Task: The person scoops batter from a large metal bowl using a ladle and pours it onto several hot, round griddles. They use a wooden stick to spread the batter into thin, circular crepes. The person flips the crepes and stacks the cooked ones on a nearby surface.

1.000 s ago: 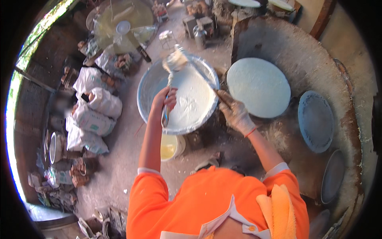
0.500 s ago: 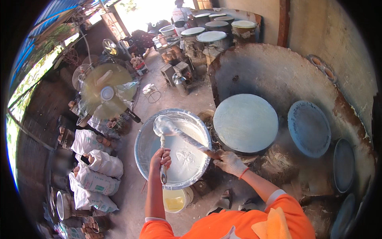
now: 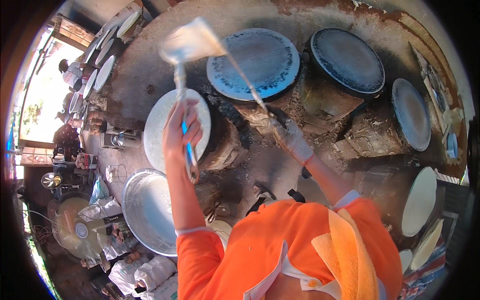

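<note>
My left hand (image 3: 184, 127) is closed around the handle of a ladle, its bowl (image 3: 172, 49) raised and blurred by motion. In my gloved right hand (image 3: 290, 141) is a long thin-handled paddle (image 3: 243, 78); its pale, flat end meets or overlaps the ladle bowl, and I cannot tell whether they touch. Below my left hand lies a round griddle (image 3: 159, 132) with a whitish surface. Beyond the tools is another round griddle (image 3: 253, 65), grey-blue with dark specks around its edge. A wide metal basin (image 3: 131, 210) of white batter stands at the left, partly hidden by my left forearm.
More round griddles stand on rough stoves to the right, one dark-rimmed (image 3: 347, 61) and one (image 3: 411, 115) farther along. A curved wall (image 3: 165, 37) runs behind them. Pale discs (image 3: 419, 201) stand at the far right. A fan (image 3: 75, 225) and white sacks (image 3: 155, 275) sit at left.
My view has turned right, so the basin now lies at the left. Both hands have carried the ladle and paddle up from over the basin toward the griddles.
</note>
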{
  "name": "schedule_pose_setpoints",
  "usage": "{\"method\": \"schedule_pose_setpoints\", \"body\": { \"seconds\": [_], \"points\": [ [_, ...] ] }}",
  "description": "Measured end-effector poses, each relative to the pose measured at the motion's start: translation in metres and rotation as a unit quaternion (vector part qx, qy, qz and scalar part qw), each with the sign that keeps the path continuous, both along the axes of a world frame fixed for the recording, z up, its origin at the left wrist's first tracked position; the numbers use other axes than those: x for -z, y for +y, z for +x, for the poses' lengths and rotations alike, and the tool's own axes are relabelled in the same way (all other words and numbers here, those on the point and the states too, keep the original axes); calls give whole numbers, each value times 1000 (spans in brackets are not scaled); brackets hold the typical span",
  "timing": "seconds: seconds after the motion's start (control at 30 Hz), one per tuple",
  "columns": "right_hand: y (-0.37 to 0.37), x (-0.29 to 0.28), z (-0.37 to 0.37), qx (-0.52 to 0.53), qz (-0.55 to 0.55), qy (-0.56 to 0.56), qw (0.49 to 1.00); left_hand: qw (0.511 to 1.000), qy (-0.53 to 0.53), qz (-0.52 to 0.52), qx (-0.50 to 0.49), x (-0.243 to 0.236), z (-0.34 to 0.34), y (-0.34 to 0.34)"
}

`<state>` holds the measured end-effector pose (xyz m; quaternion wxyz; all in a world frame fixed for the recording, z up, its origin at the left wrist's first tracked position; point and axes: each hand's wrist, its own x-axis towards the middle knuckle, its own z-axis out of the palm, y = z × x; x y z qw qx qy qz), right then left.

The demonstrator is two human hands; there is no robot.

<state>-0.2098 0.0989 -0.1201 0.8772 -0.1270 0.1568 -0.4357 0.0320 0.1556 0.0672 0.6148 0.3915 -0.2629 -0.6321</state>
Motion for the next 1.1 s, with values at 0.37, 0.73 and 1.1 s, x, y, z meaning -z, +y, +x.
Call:
{"method": "schedule_pose_setpoints", "body": {
  "seconds": [0.37, 0.73, 1.1],
  "points": [
    [-125, 46, -32, 178, -382, 761, 494, 694, -716, -73, -22, 184, -81, -217],
    [-56, -13, -80, 143, -374, 727, 558, 505, -856, -99, 42, 193, -40, -253],
    [-98, 19, -27, 109, -291, 838, 449, 551, -831, -11, 69, 179, -10, -277]
  ]
}}
